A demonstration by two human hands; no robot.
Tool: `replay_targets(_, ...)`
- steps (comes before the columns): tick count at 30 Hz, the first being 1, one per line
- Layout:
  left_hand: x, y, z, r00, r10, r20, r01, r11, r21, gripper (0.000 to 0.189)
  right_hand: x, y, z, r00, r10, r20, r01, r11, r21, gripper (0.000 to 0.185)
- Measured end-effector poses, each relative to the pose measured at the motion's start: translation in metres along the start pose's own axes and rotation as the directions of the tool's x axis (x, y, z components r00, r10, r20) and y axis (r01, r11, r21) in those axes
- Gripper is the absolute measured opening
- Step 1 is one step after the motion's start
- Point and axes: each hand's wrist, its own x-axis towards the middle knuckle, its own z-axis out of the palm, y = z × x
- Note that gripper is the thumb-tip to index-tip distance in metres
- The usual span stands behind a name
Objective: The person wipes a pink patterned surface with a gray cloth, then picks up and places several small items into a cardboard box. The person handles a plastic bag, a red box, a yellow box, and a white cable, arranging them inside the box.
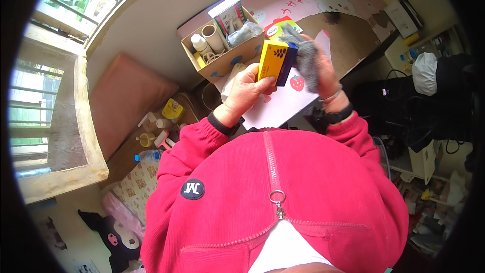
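My left hand (pixel 246 89) grips the lower end of a yellow and dark blue cardboard box (pixel 272 60), which bears printing and is tilted over the desk. In my right hand (pixel 326 72) is a grey cloth (pixel 307 58), bunched against the box's upper right side; the fingers are partly hidden by it. Behind the cloth lies a green, red and white packet (pixel 278 26). Just beyond my left hand stands an open cardboard organizer box (pixel 231 58) that holds a white bottle (pixel 201 43), a cardboard tube (pixel 213 37), a clear plastic bag (pixel 245 33) and a white carton (pixel 227 11).
The desk (pixel 280 104) wears a pink cartoon cover, torn at the right to bare brown board (pixel 350 41). An open window frame (pixel 91 159) juts in at the left. A water bottle (pixel 148 156) lies on a side surface. Black bags (pixel 435 102) hang at the right.
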Motion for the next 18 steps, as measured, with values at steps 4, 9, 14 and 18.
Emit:
replay_targets(4,0.017,0.002,0.003,0.978,0.185,-0.097,-0.198,0.968,-0.156,0.028,-0.007,0.025,0.032,0.977,-0.197,0.085,0.213,0.850,-0.482,0.055)
replay_targets(9,0.023,-0.001,-0.007,0.988,0.146,0.042,-0.135,0.972,-0.193,0.030,-0.008,0.025,0.036,0.993,-0.103,-0.061,0.085,0.965,-0.249,0.052)
replay_targets(14,0.031,-0.012,-0.001,0.888,0.379,-0.260,-0.206,0.834,0.512,0.049,0.001,0.021,0.039,0.975,-0.155,-0.157,0.046,0.840,-0.541,0.044)
replay_targets(18,0.030,-0.005,0.008,0.846,0.477,-0.240,-0.427,0.874,0.233,0.048,-0.003,0.020,0.046,0.811,-0.525,0.259,0.387,0.149,-0.910,0.058)
